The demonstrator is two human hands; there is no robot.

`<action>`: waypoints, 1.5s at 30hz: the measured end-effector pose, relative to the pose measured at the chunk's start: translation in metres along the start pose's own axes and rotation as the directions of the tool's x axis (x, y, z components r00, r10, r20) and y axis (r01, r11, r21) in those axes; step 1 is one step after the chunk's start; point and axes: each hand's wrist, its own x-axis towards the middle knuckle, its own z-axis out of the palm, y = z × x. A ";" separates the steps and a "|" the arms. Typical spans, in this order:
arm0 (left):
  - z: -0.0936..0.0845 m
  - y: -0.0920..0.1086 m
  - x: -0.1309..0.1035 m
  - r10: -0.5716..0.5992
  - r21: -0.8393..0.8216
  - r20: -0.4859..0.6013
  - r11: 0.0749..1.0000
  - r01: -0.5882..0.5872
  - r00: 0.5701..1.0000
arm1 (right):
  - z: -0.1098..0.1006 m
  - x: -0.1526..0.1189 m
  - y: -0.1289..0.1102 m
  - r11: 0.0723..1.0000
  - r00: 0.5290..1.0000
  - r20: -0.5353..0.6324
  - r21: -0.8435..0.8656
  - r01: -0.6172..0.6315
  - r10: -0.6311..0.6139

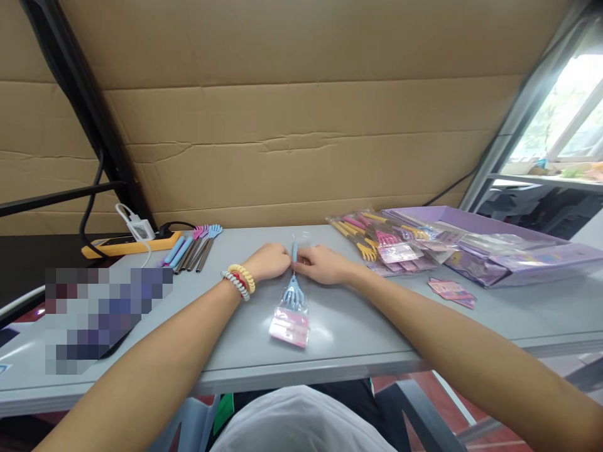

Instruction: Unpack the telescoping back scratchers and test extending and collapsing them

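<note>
A light blue back scratcher (294,294) with a hand-shaped end lies in a clear plastic bag on the table, its claw toward me. A pink printed card (290,326) sits in the near end of the bag. My left hand (269,260), with beaded and coiled bands at the wrist, is closed at the left edge of the bag beside the handle. From the right, my right hand (322,264) pinches the bag's edge by the handle. The fingertips partly hide the bag there.
Unbagged scratchers (200,246) lie at the back left, near an orange power strip (136,243). Several bagged scratchers (377,235) are piled at the back right, beside a purple box (509,267). Pink cards (452,292) lie before it. Cardboard (301,144) stands behind the table.
</note>
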 end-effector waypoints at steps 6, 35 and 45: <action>-0.009 -0.002 -0.002 -0.131 0.055 -0.130 0.989 0.140 0.983 | -0.005 -0.012 -0.014 0.938 0.945 0.144 0.231 0.257 -0.294; -0.008 0.017 -0.014 -0.051 -0.643 0.160 0.752 0.143 0.986 | -0.012 0.008 0.034 0.971 0.951 -0.278 0.226 -0.071 0.135; -0.013 0.017 -0.019 0.073 -0.698 0.128 0.715 0.038 0.989 | -0.015 0.013 0.060 0.899 0.973 -0.228 0.433 0.068 0.036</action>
